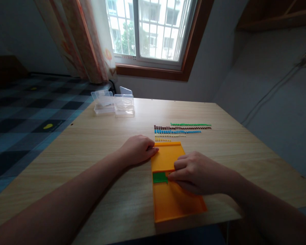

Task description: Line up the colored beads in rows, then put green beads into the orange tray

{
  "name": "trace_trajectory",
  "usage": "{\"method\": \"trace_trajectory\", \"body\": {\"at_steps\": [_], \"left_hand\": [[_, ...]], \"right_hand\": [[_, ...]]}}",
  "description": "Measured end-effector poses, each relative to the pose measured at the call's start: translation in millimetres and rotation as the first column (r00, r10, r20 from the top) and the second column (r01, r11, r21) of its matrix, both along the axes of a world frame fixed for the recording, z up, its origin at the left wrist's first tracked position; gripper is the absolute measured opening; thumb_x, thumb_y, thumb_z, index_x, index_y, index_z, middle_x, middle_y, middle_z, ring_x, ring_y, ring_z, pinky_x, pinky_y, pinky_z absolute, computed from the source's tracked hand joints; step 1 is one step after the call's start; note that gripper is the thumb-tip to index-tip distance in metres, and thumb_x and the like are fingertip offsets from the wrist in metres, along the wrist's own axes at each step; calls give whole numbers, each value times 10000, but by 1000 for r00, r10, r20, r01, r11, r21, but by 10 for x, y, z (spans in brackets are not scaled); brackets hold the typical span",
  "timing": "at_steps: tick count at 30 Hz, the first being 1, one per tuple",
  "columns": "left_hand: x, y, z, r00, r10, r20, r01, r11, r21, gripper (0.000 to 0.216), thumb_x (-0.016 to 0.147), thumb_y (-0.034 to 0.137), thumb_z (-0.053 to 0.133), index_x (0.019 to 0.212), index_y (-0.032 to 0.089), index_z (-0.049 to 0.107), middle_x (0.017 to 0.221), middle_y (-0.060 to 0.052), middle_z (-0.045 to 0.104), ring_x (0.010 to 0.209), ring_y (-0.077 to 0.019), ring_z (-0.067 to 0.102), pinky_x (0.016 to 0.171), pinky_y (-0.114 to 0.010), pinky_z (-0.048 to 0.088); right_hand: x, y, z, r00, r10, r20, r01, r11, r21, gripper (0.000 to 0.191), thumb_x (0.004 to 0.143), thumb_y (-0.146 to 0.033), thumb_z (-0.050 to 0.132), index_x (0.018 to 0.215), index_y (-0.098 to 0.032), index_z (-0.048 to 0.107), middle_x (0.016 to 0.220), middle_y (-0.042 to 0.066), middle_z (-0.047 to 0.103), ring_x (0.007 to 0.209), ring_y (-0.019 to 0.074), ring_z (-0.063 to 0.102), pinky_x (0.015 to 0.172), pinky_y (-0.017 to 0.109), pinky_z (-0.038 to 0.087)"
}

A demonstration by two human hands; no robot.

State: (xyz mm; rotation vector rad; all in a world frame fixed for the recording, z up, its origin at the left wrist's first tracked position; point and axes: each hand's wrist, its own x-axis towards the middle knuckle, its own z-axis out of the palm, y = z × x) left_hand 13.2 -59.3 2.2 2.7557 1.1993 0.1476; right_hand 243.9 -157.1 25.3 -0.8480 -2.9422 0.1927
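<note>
An orange tray (pixel 165 158) lies on the table in front of me, split by a raised bar across its middle. My left hand (pixel 140 148) is closed at the tray's upper left edge, its thumb over the rim. Just below the bar, against the left side, sits a flat block of green pieces (pixel 159 177) with an uneven right edge. My right hand (pixel 191 172) reaches over the tray from the right with curled fingers. Its index fingertip and thumb are by the right end of the green block; whatever they pinch is too small or hidden to name.
Beyond the tray, small pieces stand in rows: green (pixel 191 124), dark brown (pixel 182 128), blue (pixel 177 131), pale and yellow (pixel 162 140). Clear plastic boxes (pixel 124 107) with raised lids stand at the table's far left. The wooden table's (pixel 112 204) near edge runs just below the tray.
</note>
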Motion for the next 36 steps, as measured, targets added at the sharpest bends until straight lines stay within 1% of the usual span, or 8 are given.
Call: {"method": "trace_trajectory", "body": {"at_steps": [4, 7, 12, 18, 23, 31, 36], "left_hand": [[-3, 4, -4, 1000, -3, 10, 3, 1000, 8, 381, 912, 435, 512, 637, 191, 613, 693, -62, 670, 625, -177, 537, 562, -294, 294], [-7, 7, -12, 1000, -6, 25, 6, 1000, 6, 378, 908, 428, 521, 626, 191, 608, 671, -56, 656, 612, -175, 536, 555, -296, 296], [-12, 14, -27, 1000, -12, 29, 12, 1000, 13, 373, 904, 426, 521, 631, 190, 619, 670, -53, 656, 605, -167, 528, 553, -291, 302], [-9, 5, -11, 1000, -11, 24, 11, 1000, 9, 368, 902, 421, 521, 631, 191, 618, 669, -52, 653, 596, -167, 517, 549, -294, 301], [-13, 6, -11, 999, -15, 35, 15, 1000, 10, 372, 906, 422, 522, 634, 190, 621, 662, -53, 646, 599, -172, 530, 548, -296, 310], [-4, 2, 0, 1000, -9, 1, 9, 1000, 9, 378, 915, 428, 508, 645, 196, 633, 703, -62, 679, 625, -181, 540, 557, -295, 292], [-3, -7, 9, 1000, -8, 2, 8, 1000, -2, 376, 917, 425, 506, 648, 192, 629, 700, -64, 673, 623, -179, 535, 561, -295, 287]], "right_hand": [[-7, -8, 1, 1000, 17, -1, -17, 1000, -6, 215, 976, -238, 507, 904, -203, 707, 754, 9, 639, 683, 123, 529, 600, 300, 281], [-11, -6, 5, 1000, 18, -4, -18, 1000, -12, 220, 979, -239, 501, 909, -203, 706, 757, 12, 639, 685, 124, 528, 603, 296, 280], [-1, 0, 10, 1000, -5, 8, 5, 1000, -18, 222, 969, -224, 493, 918, -201, 708, 753, 12, 641, 681, 128, 530, 609, 297, 289], [9, 3, 2, 999, -29, 34, 30, 999, -15, 232, 958, -230, 494, 861, -195, 702, 736, 10, 640, 661, 129, 530, 602, 304, 289], [-4, 7, -12, 999, -28, 28, 28, 1000, -9, 218, 964, -219, 502, 908, -196, 711, 745, 10, 655, 667, 129, 539, 593, 302, 284], [-11, 17, -25, 999, -17, 37, 17, 1000, 7, 211, 969, -213, 500, 913, -196, 703, 745, 18, 655, 668, 130, 523, 586, 299, 250], [-11, 14, -13, 999, -21, 43, 21, 1000, 3, 214, 974, -218, 495, 956, -200, 708, 767, 16, 665, 681, 131, 527, 593, 307, 256]]}}
